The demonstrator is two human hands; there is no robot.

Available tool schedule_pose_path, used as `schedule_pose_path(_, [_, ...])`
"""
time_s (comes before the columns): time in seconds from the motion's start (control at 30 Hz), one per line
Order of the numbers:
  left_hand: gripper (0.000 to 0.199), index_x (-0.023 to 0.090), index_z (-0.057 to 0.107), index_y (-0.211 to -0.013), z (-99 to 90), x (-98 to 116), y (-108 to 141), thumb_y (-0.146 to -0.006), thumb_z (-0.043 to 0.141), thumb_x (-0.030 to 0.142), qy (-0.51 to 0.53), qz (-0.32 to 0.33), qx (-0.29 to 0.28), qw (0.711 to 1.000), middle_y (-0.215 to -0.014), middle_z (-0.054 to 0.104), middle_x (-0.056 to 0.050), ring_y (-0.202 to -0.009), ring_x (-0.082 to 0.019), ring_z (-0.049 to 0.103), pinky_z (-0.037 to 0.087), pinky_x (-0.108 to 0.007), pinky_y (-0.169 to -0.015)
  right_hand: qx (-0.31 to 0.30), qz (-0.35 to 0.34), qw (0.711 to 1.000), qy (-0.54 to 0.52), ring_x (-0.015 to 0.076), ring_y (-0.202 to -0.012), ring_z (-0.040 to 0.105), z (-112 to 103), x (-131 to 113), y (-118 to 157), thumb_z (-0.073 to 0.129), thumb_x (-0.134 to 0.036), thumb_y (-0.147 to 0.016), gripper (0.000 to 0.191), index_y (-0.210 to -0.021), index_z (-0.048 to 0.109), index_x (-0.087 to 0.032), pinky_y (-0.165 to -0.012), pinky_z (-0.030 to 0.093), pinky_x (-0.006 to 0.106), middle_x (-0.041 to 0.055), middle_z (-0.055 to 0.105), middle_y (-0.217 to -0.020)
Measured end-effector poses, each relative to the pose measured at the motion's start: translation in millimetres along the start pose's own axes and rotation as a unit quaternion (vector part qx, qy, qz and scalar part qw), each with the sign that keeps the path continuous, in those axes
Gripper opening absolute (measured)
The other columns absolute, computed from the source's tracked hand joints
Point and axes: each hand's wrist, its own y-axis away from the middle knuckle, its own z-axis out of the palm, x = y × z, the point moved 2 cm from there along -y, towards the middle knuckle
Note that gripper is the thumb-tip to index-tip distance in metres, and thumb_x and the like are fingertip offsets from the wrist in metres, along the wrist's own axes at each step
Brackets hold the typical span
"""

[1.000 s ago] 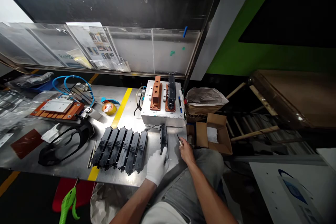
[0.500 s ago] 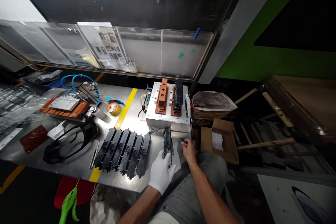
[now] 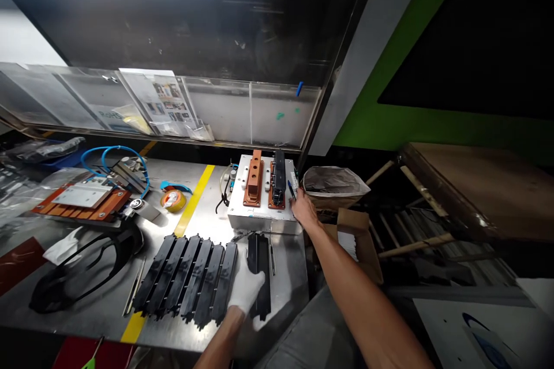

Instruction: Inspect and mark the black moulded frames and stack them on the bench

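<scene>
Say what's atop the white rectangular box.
A brown block with holes, small white pieces, a long black part on a brown base, and a slim blue pen at the right hand. The black part hides much of its base.

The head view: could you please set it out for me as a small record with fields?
Left hand: white-gloved, on the loose part; grip unclear
Right hand: bare, at the pen; grip unclear
Loose part colour: black
Row: six black parts side by side, left of the loose part
Fixture: white, behind the loose part; bears a brown block and, to its right, a black part
Thin tool: on the table, right of the loose part
Tape: beside the yellow stripe
</scene>
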Motion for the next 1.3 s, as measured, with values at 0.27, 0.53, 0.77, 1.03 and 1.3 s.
schedule_pose_path(0.27, [0.062,0.017,0.051,-0.141,-42.3,29.1,81.3,-0.086,0.071,0.036,0.295,-0.156,-0.098,0.938,-0.128,0.070,-0.018,-0.117,-0.030,0.068,0.055,-0.043,-0.099,-0.020,0.046,0.991,-0.123,0.0235,-0.074,0.070,-36.7,37.6,42.2,0.040,-0.032,-0.097,0.052,-0.147,0.047,-0.019,-0.078,0.054,0.038,0.0074,0.071,-0.085])
schedule_pose_path(0.53, [0.055,0.019,0.055,-0.137,-19.4,41.3,105.6,-0.086,0.072,0.035,0.228,-0.176,-0.154,0.945,-0.123,0.074,-0.014,-0.108,-0.030,0.072,0.058,-0.040,-0.090,0.066,0.119,0.897,-0.421,0.0143,-0.065,0.061,-54.8,107.2,202.3,0.083,-0.054,-0.073,0.042,-0.091,0.061,-0.022,-0.069,0.051,0.027,-0.0040,0.061,-0.067])
schedule_pose_path(0.77, [0.060,0.019,0.052,-0.143,10.3,39.8,108.3,-0.087,0.069,0.036,0.197,-0.191,-0.253,0.928,-0.111,0.076,-0.013,-0.092,-0.026,0.073,0.055,-0.037,-0.083,0.042,0.189,0.736,-0.648,0.0229,-0.080,0.071,-86.0,75.1,238.6,0.058,-0.073,-0.087,0.060,-0.111,0.069,-0.019,-0.080,0.057,0.039,0.0063,0.073,-0.082])
schedule_pose_path(1.03, [0.058,0.020,0.054,-0.142,12.8,46.5,123.2,-0.087,0.068,0.036,0.197,-0.174,-0.290,0.920,-0.119,0.072,-0.014,-0.102,-0.028,0.071,0.054,-0.040,-0.089,0.130,0.130,0.786,-0.591,0.0114,-0.058,0.053,-84.0,64.6,235.6,0.077,-0.048,-0.084,0.028,-0.081,0.072,-0.021,-0.074,0.053,0.028,-0.0052,0.050,-0.056])
schedule_pose_path(1.3, [0.056,0.018,0.059,-0.133,9.9,53.9,122.5,-0.083,0.074,0.038,0.113,-0.117,-0.304,0.939,-0.110,0.073,-0.012,-0.098,-0.027,0.068,0.053,-0.036,-0.086,0.057,0.077,0.860,-0.501,0.0239,-0.087,0.069,-89.0,53.6,243.5,0.052,-0.070,-0.092,0.055,-0.100,0.074,-0.020,-0.089,0.053,0.040,0.0082,0.074,-0.084])
